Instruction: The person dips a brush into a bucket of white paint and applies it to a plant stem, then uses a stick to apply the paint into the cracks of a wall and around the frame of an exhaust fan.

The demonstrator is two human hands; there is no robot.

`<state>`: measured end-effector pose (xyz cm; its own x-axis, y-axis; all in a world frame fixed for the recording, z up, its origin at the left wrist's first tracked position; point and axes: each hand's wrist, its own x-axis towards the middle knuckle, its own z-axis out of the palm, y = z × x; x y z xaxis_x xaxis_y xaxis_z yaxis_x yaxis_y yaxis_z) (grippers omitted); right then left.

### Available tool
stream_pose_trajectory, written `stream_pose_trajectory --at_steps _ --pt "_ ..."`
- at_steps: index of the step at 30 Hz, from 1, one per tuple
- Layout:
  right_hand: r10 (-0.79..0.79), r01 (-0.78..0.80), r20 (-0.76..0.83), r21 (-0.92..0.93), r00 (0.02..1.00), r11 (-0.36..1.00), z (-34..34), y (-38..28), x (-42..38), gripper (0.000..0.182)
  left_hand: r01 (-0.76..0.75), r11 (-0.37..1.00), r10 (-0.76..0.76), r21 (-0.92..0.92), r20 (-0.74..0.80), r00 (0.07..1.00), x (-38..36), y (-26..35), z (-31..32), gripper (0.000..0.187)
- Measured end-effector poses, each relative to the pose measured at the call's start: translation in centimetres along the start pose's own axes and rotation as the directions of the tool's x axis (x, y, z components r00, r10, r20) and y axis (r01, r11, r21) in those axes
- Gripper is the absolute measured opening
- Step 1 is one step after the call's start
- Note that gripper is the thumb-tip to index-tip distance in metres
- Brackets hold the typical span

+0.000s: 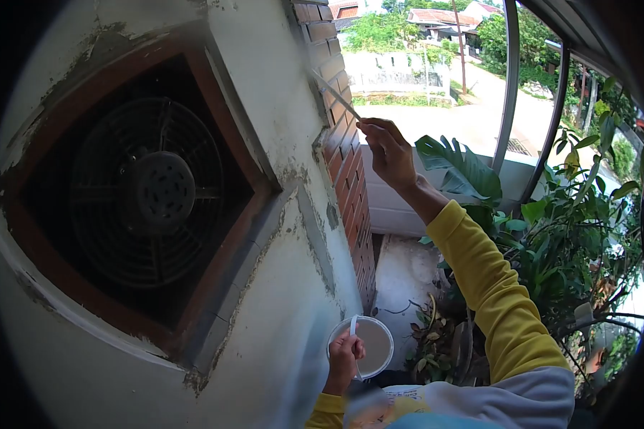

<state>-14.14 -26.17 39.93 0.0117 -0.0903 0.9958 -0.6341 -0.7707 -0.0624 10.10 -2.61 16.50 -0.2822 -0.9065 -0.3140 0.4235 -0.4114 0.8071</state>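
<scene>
My right hand (389, 151) is raised at the outer corner of the wall, its fingers closed around a thin, light-coloured stick-like tool (341, 99). The tool slants up and left, its far end overlapping the edge where white plaster (268, 79) meets brick cladding (345, 161). Down low, near the foot of the wall, my left hand (343, 356) grips the handle of a white bucket (391, 339). Pale grey liquid (374, 349) shows inside the bucket. The tool's working end is too indistinct to name its kind.
At left, a round exhaust fan (161, 189) sits in a brown wooden frame (222, 114), with chipped plaster around it. Leafy plants (551, 243) crowd the right side near metal posts (509, 86). A low white wall (401, 189) stands ahead, above a concrete floor (404, 268).
</scene>
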Motion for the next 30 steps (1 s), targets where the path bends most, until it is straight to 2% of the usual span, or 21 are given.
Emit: stream_pose_trajectory --at_steps 3,7,10,12,13,15,16,17,19,21,23,25,28,29,30 --pt "0.038 -0.038 0.074 -0.003 0.997 0.999 -0.9 -0.9 -2.2 0.022 0.002 1.0 -0.001 -0.021 0.004 1.0 0.0 -0.2 -0.1 0.039" --pt "0.067 -0.063 0.122 -0.035 0.99 0.997 -2.4 -1.8 -2.7 0.012 -0.008 1.0 0.008 -0.006 -0.017 1.0 -0.2 0.2 0.0 0.039" --pt "0.136 -0.139 0.041 0.064 0.99 0.988 -2.1 -1.1 -0.5 0.007 -0.012 1.0 0.012 -0.004 -0.027 1.0 -0.2 0.3 0.2 0.039" --pt "0.206 -0.206 0.023 -0.011 0.978 0.978 -1.8 -1.0 2.5 0.014 -0.001 1.0 0.001 0.001 -0.007 1.0 0.1 0.0 0.0 0.041" --pt "0.017 -0.017 -0.009 -0.045 1.0 0.999 -1.6 0.1 4.1 0.016 0.0 1.0 0.0 -0.003 -0.01 1.0 0.0 0.0 0.1 0.041" --pt "0.011 -0.009 0.013 -0.15 1.0 0.989 -0.8 2.3 6.9 0.021 -0.001 1.0 0.001 -0.009 -0.015 1.0 0.2 0.1 0.2 0.04" --pt "0.181 -0.182 -0.06 -0.006 0.982 0.983 -0.6 1.6 8.6 0.023 -0.004 1.0 0.004 -0.013 -0.015 1.0 0.2 0.1 0.1 0.039" --pt "0.25 -0.251 -0.066 -0.005 0.966 0.968 -0.5 1.5 10.0 0.021 -0.008 1.0 0.008 -0.017 -0.016 1.0 0.3 0.1 0.1 0.039" --pt "0.11 -0.123 -0.101 -0.128 0.989 0.984 -0.1 3.0 12.4 0.011 -0.012 1.0 0.012 -0.021 -0.019 1.0 0.3 0.2 0.1 0.038" --pt "0.11 -0.118 -0.1 -0.076 0.989 0.99 -0.4 1.8 14.5 0.019 -0.015 1.0 0.014 -0.019 -0.027 1.0 0.4 0.3 0.1 0.038" --pt "0.038 -0.041 -0.196 -0.011 0.98 0.999 -0.5 0.6 15.0 0.021 -0.019 1.0 0.019 -0.013 -0.021 1.0 0.5 0.5 0.1 0.037" --pt "-0.045 0.035 -0.232 -0.046 0.972 0.998 -0.9 -0.4 14.8 0.021 -0.021 1.0 0.02 -0.005 -0.016 1.0 0.6 0.5 0.3 0.037" --pt "0.032 -0.024 -0.206 0.041 0.978 0.999 -0.8 -1.1 12.4 0.02 -0.014 1.0 0.014 0.008 -0.015 1.0 0.7 0.4 0.4 0.037" --pt "-0.042 0.05 -0.167 0.045 0.985 0.998 -0.4 2.0 10.4 0.007 -0.01 1.0 0.01 0.004 -0.014 1.0 0.8 0.3 0.4 0.038" --pt "-0.034 0.045 -0.141 0.078 0.989 0.996 -0.5 2.0 8.5 0.007 -0.007 1.0 0.007 0.001 -0.012 1.0 0.8 0.2 0.4 0.038"
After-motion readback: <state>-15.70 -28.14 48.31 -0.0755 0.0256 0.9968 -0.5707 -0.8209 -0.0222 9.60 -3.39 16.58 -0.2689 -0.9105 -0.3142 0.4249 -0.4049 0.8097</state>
